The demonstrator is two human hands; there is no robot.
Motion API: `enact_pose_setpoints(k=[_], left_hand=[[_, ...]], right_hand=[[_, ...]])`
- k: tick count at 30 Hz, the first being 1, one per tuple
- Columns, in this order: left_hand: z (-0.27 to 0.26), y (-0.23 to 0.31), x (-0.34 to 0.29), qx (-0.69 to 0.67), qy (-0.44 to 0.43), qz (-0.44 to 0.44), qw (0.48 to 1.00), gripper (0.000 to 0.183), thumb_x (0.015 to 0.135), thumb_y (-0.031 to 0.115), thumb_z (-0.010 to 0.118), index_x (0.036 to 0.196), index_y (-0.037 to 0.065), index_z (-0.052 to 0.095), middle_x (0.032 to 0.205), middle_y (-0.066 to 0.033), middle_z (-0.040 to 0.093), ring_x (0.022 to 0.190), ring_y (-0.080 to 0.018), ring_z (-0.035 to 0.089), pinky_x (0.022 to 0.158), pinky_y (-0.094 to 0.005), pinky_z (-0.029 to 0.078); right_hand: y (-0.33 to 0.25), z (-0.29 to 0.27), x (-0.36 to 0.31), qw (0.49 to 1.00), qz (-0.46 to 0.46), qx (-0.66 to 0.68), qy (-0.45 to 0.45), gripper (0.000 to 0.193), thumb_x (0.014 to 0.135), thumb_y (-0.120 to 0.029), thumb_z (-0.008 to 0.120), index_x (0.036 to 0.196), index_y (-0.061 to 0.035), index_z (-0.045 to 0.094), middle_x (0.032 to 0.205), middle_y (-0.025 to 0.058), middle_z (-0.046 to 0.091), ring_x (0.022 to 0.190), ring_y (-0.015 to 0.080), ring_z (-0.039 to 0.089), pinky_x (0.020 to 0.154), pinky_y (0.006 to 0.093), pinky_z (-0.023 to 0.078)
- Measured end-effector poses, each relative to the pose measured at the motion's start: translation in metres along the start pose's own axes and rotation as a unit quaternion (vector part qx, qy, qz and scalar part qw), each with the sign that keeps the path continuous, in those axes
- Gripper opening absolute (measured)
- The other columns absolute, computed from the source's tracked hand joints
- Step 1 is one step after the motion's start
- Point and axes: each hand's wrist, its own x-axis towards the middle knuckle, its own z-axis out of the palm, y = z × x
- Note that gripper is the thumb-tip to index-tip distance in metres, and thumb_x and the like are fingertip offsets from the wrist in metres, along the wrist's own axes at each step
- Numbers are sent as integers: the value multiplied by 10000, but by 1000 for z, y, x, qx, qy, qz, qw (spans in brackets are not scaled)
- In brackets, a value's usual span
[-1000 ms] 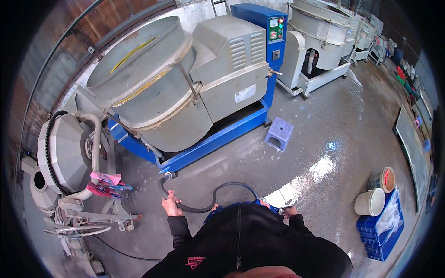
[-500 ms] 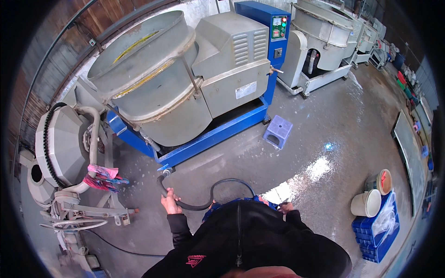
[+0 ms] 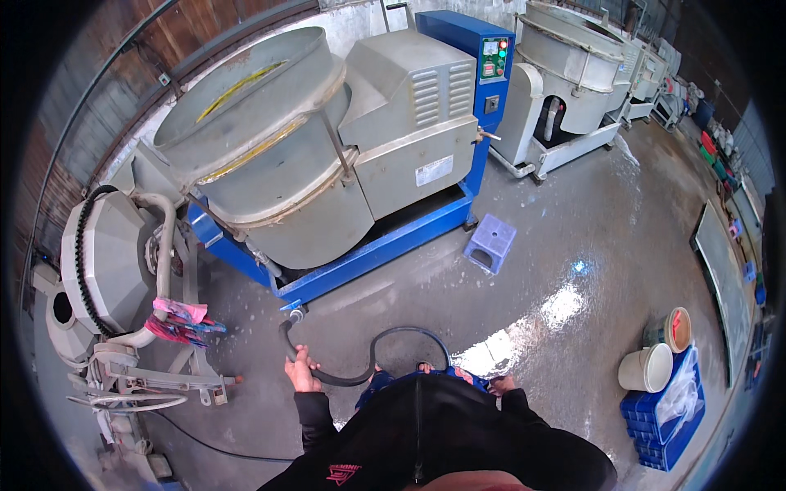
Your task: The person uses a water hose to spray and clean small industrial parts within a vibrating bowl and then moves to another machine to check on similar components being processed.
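My left hand [image 3: 303, 371] is closed round a black hose [image 3: 342, 380], out in front of my body on the left. The hose end has a metal fitting [image 3: 300, 313] with a blue valve handle [image 3: 290, 305], near the corner of the big mixer's blue base frame [image 3: 377, 263]. From my hand the hose loops right and runs back toward my legs. Low by my right side, my right hand [image 3: 503, 385] has its fingers curled; a small dark bit shows at them, too small to name.
A large grey tub machine [image 3: 270, 184] stands ahead, a purple stool [image 3: 491, 243] before its right end. At left is a tilted drum machine [image 3: 119, 254] with pink gloves [image 3: 182, 314] on its pipe. Right are a white bucket [image 3: 647, 368] and blue crates [image 3: 655, 425]. The floor looks wet.
The view has shifted slightly, and toes now show past my jacket's front edge. My left hand stays on the hose; my right hand sits a little lower in the picture.
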Motion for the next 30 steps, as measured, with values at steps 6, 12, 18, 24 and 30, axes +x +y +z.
enact_pose_setpoints(k=[6, 12, 18, 24, 30], left_hand=[[-2, 0, 1, 6, 17, 2, 1000, 119, 769, 70, 560, 837, 87, 463, 521, 27, 377, 407, -78, 344, 416, -247, 356], [-3, -2, 1, -6, 6, 13, 1000, 117, 769, 72, 561, 835, 92, 465, 517, 26, 376, 406, -78, 346, 410, -247, 357], [-1, -3, -3, 1, -4, 15, 1000, 117, 769, 74, 564, 830, 92, 465, 499, 22, 373, 383, -83, 349, 395, -251, 359], [-4, -5, -3, -5, -5, 14, 1000, 120, 768, 74, 562, 834, 92, 463, 499, 21, 379, 380, -83, 350, 394, -254, 361], [-1, -4, -5, 10, 10, 14, 1000, 127, 768, 73, 559, 847, 84, 460, 513, 21, 385, 393, -83, 348, 406, -255, 365]], right_hand=[[-6, 1, -6, 999, -4, -31, -7, 263, 806, -299, 533, 848, -44, 582, 642, 98, 621, 505, 180, 595, 415, 311, 459], [-24, -9, -3, 999, 41, 18, -11, 213, 810, -188, 521, 912, -11, 583, 711, 140, 624, 553, 232, 611, 484, 339, 506], [-33, -14, -6, 997, 35, 65, -17, 122, 803, -128, 497, 822, -24, 559, 612, 128, 568, 432, 186, 514, 348, 284, 395], [-21, -17, 12, 998, 42, 18, -32, 209, 822, -188, 498, 935, -40, 591, 711, 133, 615, 530, 229, 602, 468, 333, 498], [-18, -19, 6, 999, 24, -10, -30, 224, 821, -189, 485, 951, -40, 591, 765, 132, 629, 587, 225, 615, 510, 343, 507]])
